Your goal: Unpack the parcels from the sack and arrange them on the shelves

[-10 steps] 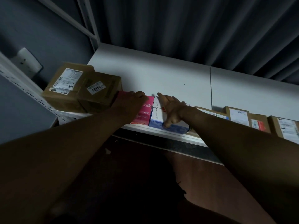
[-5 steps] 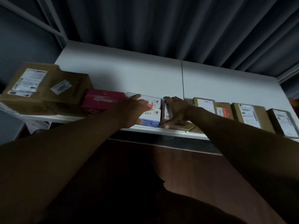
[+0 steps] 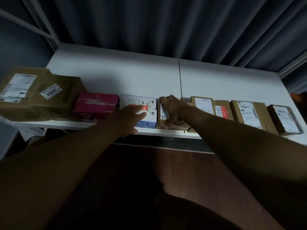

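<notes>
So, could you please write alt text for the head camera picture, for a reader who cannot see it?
Two bare arms reach to a white shelf holding a row of parcels: the left hand rests on a white and blue box, and the right hand lies flat on a brown parcel beside it. A pink box stands further left.

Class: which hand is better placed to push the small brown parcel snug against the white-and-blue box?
Right. The right hand already lies on that small brown parcel; the left hand touches the white-and-blue box.
</notes>
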